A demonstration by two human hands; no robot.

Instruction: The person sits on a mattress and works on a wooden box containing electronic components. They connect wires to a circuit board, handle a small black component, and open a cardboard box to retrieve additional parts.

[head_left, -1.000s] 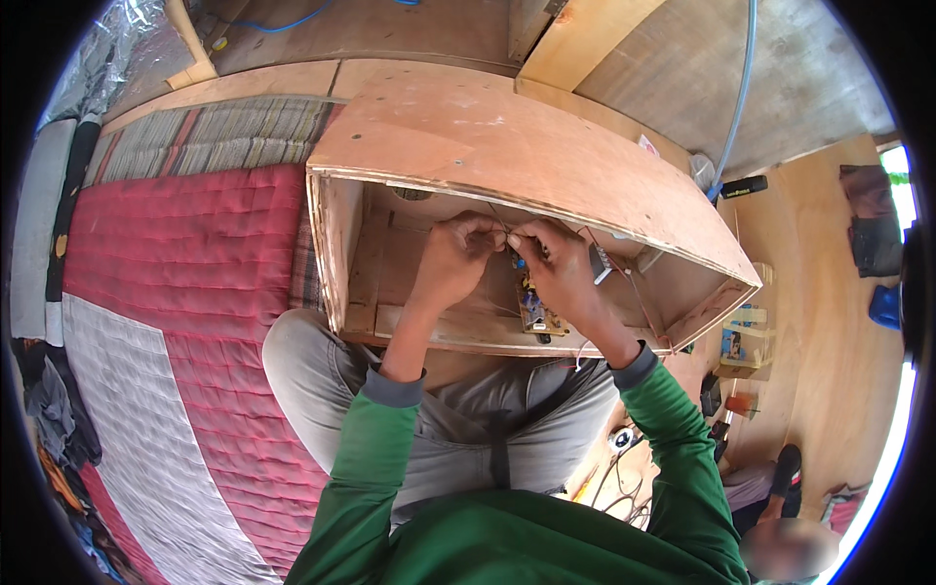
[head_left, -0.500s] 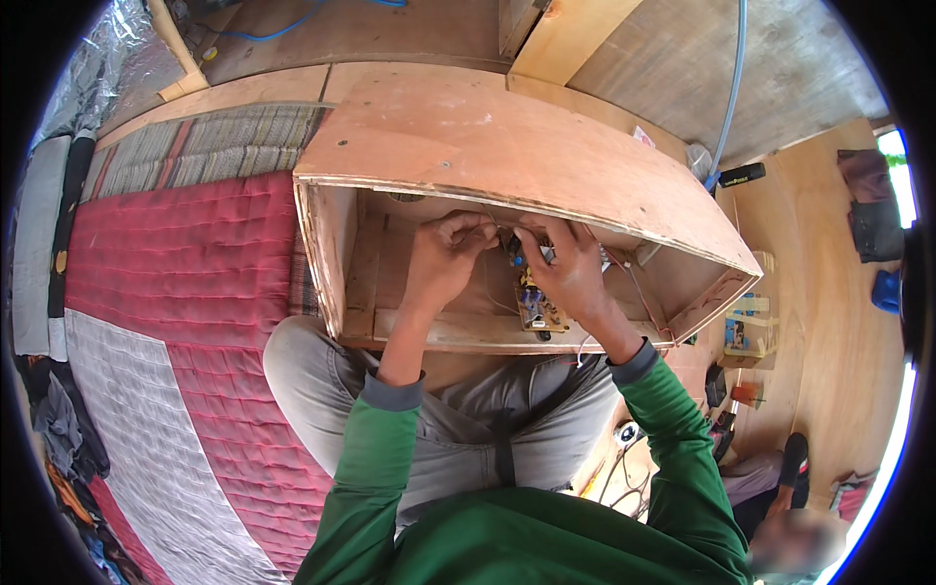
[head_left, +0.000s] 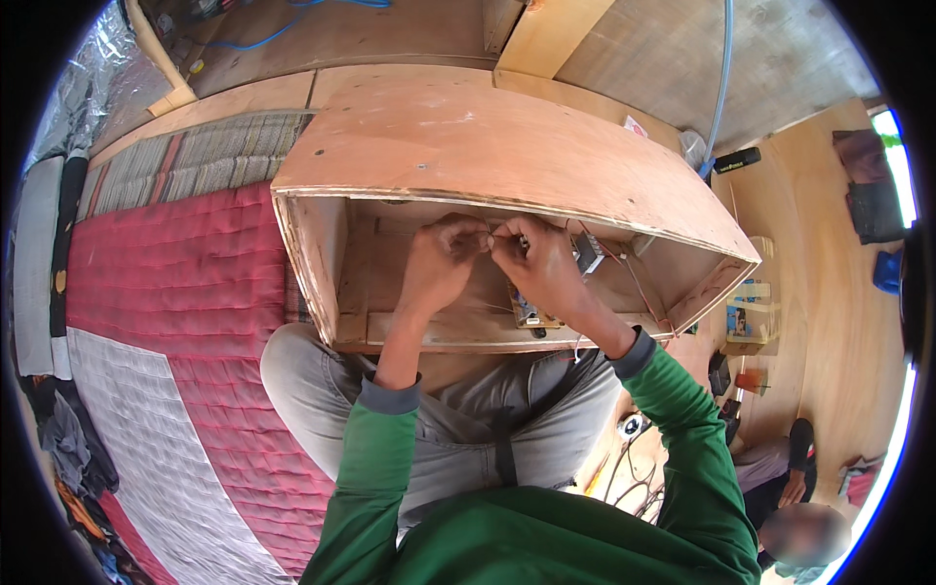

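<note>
Left hand (head_left: 439,265) and right hand (head_left: 538,265) pinch thin wire (head_left: 487,225) inside a rough-edged, rectangular plywood box (head_left: 468,141).

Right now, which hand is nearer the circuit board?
Your right hand; it covers part of the board in this view, while your left hand sits to its left.

White glare burns at the right-hand opening (head_left: 904,185)! The wooden box (head_left: 468,146) catches even light on top, soft shadow pooling inside, edges bowing towards the black rim.
</note>
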